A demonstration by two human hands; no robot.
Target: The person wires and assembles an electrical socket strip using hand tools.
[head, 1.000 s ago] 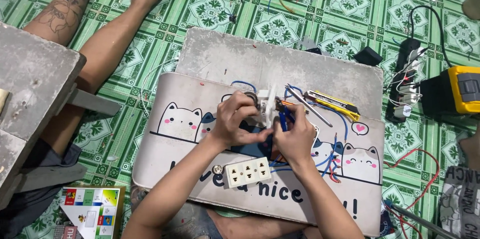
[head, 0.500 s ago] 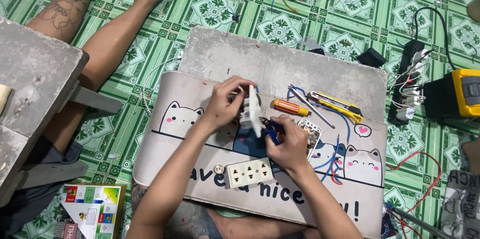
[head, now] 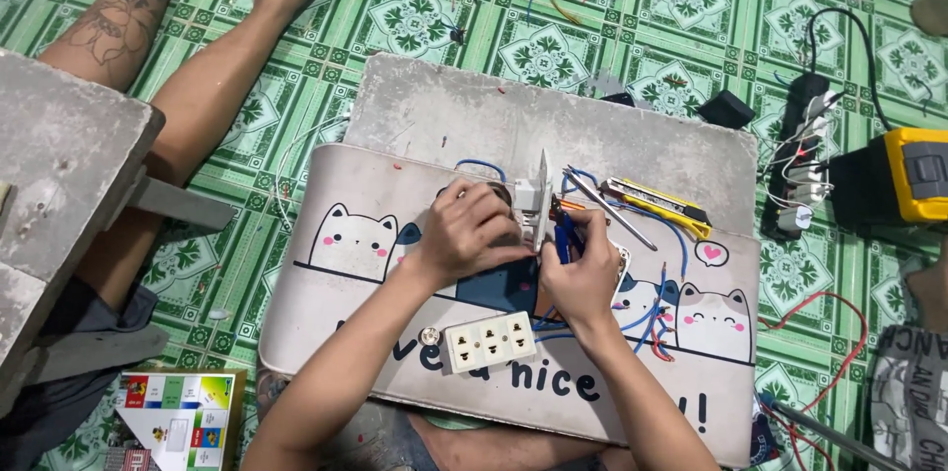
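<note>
Both hands on a white socket plate over the cat-print mat

Left hand (head: 472,229) closed around white socket plate (head: 538,199), held on edge above mat (head: 355,234) — right hand (head: 583,269) gripping blue-handled tool (head: 563,234) against it; loose socket (head: 489,341) lies near.

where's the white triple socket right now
In the head view the white triple socket lies on the cat mat, low centre, just below both hands and between the forearms.

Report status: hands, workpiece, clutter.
Left hand holds white socket plate upright. Right hand grips blue-handled tool against it. Yellow utility knife, loose wires alongside.
</note>
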